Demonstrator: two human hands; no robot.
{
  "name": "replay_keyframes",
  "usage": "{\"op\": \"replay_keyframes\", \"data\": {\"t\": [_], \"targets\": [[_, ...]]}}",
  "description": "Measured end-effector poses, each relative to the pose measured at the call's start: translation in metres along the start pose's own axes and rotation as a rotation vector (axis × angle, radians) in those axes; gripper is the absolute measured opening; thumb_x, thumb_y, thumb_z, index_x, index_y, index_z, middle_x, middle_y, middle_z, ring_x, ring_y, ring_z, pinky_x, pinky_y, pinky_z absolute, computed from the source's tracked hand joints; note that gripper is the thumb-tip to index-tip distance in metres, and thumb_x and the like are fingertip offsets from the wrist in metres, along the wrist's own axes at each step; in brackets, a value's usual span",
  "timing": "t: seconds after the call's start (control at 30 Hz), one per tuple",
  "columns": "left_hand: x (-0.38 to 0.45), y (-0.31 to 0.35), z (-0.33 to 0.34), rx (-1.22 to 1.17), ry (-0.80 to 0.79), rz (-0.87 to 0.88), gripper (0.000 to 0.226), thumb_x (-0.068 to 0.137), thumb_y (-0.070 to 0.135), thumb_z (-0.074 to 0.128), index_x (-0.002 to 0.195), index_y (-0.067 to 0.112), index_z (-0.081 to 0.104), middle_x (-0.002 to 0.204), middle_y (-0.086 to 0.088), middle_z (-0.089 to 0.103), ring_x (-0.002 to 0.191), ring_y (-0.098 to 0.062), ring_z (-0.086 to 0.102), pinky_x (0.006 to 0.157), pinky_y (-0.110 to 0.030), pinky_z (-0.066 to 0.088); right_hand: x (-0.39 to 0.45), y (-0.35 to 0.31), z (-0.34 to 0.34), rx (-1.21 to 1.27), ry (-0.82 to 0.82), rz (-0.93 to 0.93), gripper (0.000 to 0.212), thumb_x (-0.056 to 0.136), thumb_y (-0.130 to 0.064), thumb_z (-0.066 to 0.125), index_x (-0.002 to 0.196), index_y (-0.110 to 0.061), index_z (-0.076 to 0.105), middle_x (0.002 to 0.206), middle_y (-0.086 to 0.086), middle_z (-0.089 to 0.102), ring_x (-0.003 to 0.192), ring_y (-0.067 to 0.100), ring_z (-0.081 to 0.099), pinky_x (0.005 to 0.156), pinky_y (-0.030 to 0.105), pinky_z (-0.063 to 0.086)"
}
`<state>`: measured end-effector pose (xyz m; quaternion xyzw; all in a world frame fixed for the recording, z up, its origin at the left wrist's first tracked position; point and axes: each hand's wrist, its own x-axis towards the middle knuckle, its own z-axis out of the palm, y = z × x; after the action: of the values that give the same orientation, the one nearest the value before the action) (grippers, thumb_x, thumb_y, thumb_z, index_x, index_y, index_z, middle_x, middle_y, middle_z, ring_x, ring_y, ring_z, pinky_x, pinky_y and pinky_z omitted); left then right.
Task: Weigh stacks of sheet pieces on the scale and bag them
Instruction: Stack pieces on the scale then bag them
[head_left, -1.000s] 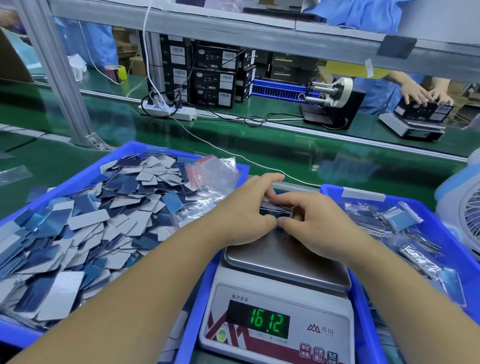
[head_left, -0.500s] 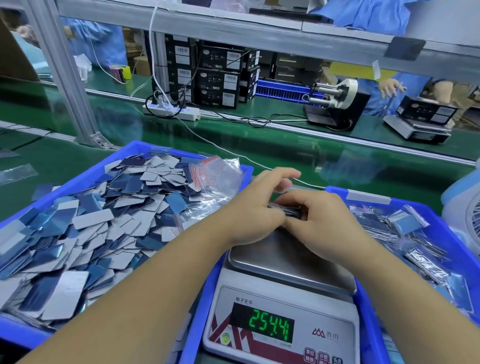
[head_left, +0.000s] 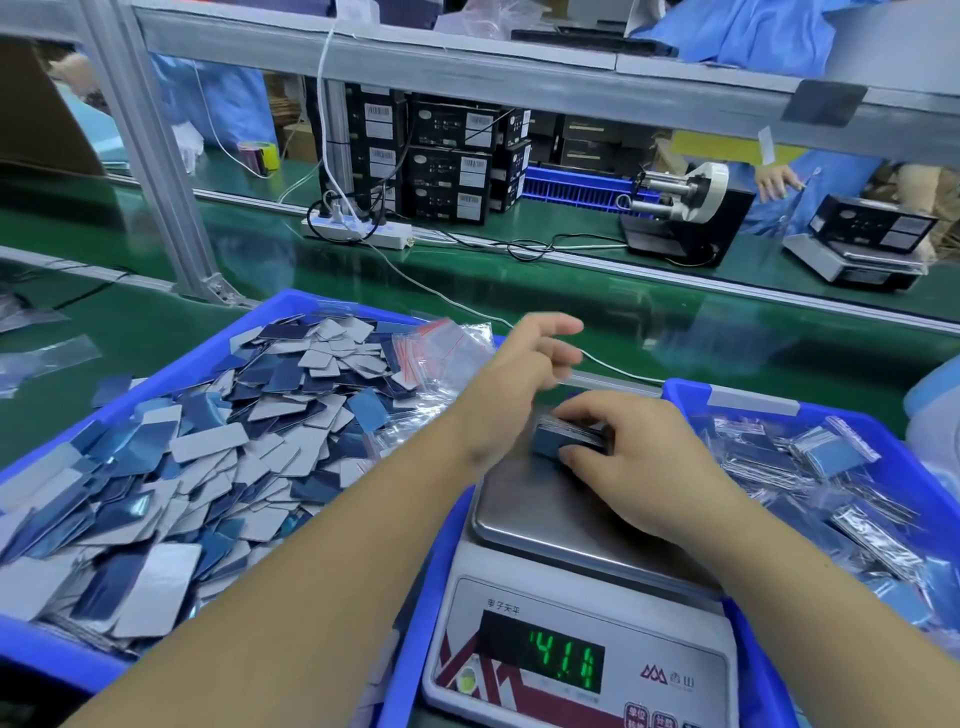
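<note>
Scale (head_left: 576, 613) sits low in the frame's center, reading 41-something. Right hand (head_left: 641, 457) curls over its pan, fingers gripping a stack of sheet pieces (head_left: 566, 439). Slightly farther up, left hand (head_left: 514, 379) hovers blurred, fingers loosely spread, holding nothing I can see.

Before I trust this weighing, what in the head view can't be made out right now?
- Scale readout: digits smeared, exact value unreadable.
- Stack of sheet pieces: the right hand covers its right end; piece count untellable.
- Left hand: fingers motion-blurred; whether they touch the stack is unclear.
- Scale buttons: cut off by the bottom edge.
- Bags in the right bin: glare hides their contents' count.
</note>
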<state>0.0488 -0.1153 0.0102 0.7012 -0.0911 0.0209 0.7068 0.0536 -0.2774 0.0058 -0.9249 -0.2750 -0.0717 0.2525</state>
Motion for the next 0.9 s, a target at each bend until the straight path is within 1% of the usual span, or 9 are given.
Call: {"op": "replay_keyframes", "data": {"t": [0.1, 0.17, 0.27, 0.33, 0.43, 0.57, 0.7, 0.77, 0.9], "targets": [[0.009, 0.000, -0.036, 0.307, 0.279, -0.025, 0.030, 0.083, 0.013, 0.044, 0.093, 0.036, 0.059, 0.094, 0.005, 0.059, 0.074, -0.012, 0.053, 0.061, -0.020, 0.047, -0.001, 0.005, -0.004, 0.065, 0.005, 0.048, 0.025, 0.083, -0.019, 0.073, 0.101, -0.037, 0.071, 0.081, -0.040, 0.061, 0.087, -0.015, 0.056, 0.072, -0.001, 0.036], [0.010, -0.002, -0.065, 0.598, 0.397, -0.192, 0.025, 0.087, 0.010, 0.048, 0.090, 0.031, 0.061, 0.090, 0.003, 0.060, 0.072, -0.017, 0.055, 0.059, -0.026, 0.042, -0.001, 0.009, -0.006, 0.048, -0.039, 0.054, 0.025, 0.084, -0.020, 0.073, 0.103, -0.036, 0.070, 0.079, -0.040, 0.060, 0.085, -0.021, 0.053, 0.071, -0.002, 0.035], [0.005, -0.005, -0.085, 1.041, 0.224, -0.476, 0.013, 0.086, 0.017, 0.058, 0.098, 0.017, 0.065, 0.098, -0.005, 0.066, 0.085, -0.023, 0.063, 0.066, -0.031, 0.049, 0.000, 0.012, -0.006, 0.010, -0.080, 0.061, 0.026, 0.086, -0.022, 0.071, 0.108, -0.035, 0.068, 0.091, -0.030, 0.061, 0.087, -0.014, 0.053, 0.071, -0.001, 0.033], [0.000, -0.004, -0.082, 1.160, 0.069, -0.567, 0.021, 0.083, 0.022, 0.070, 0.100, 0.010, 0.067, 0.101, -0.010, 0.068, 0.086, -0.025, 0.066, 0.065, -0.030, 0.052, 0.000, 0.012, -0.005, -0.002, -0.076, 0.059, 0.027, 0.086, -0.023, 0.071, 0.110, -0.036, 0.067, 0.098, -0.023, 0.062, 0.089, -0.003, 0.053, 0.074, 0.000, 0.031], [-0.002, -0.002, -0.078, 1.216, -0.017, -0.614, 0.036, 0.080, 0.024, 0.080, 0.111, 0.010, 0.068, 0.112, -0.009, 0.067, 0.099, -0.027, 0.067, 0.080, -0.036, 0.059, -0.001, 0.012, -0.006, -0.004, -0.072, 0.049, 0.027, 0.086, -0.023, 0.070, 0.111, -0.035, 0.067, 0.101, -0.020, 0.063, 0.093, 0.000, 0.051, 0.076, 0.004, 0.032], [0.000, 0.002, -0.079, 1.255, -0.016, -0.592, 0.027, 0.093, 0.017, 0.066, 0.118, 0.009, 0.071, 0.122, -0.010, 0.067, 0.114, -0.027, 0.063, 0.099, -0.040, 0.052, -0.002, 0.010, -0.007, -0.004, -0.077, 0.051, 0.026, 0.088, -0.022, 0.069, 0.111, -0.035, 0.066, 0.100, -0.021, 0.062, 0.091, -0.001, 0.050, 0.075, 0.008, 0.032], [-0.002, 0.008, -0.080, 1.243, 0.141, -0.490, 0.025, 0.094, 0.010, 0.050, 0.104, 0.004, 0.072, 0.108, -0.013, 0.069, 0.102, -0.029, 0.065, 0.089, -0.038, 0.055, -0.001, 0.008, -0.008, 0.013, -0.080, 0.060, 0.024, 0.088, -0.022, 0.070, 0.104, -0.039, 0.065, 0.094, -0.025, 0.063, 0.086, -0.011, 0.052, 0.072, 0.003, 0.034], [0.000, 0.009, -0.081, 1.140, 0.259, -0.408, 0.023, 0.092, 0.012, 0.050, 0.095, 0.005, 0.072, 0.098, -0.013, 0.069, 0.090, -0.029, 0.062, 0.077, -0.036, 0.055, 0.000, 0.008, -0.007, 0.032, -0.068, 0.088, 0.023, 0.087, -0.023, 0.071, 0.101, -0.040, 0.065, 0.090, -0.027, 0.063, 0.085, -0.015, 0.053, 0.070, 0.003, 0.036], [0.003, 0.004, -0.079, 0.979, 0.339, -0.233, 0.023, 0.090, 0.016, 0.052, 0.084, 0.015, 0.074, 0.097, -0.004, 0.072, 0.090, -0.028, 0.061, 0.074, -0.036, 0.054, 0.000, 0.007, -0.007, 0.041, -0.070, 0.143, 0.017, 0.087, -0.025, 0.071, 0.088, -0.040, 0.064, 0.079, -0.026, 0.066, 0.079, -0.010, 0.058, 0.065, 0.006, 0.040]]}}
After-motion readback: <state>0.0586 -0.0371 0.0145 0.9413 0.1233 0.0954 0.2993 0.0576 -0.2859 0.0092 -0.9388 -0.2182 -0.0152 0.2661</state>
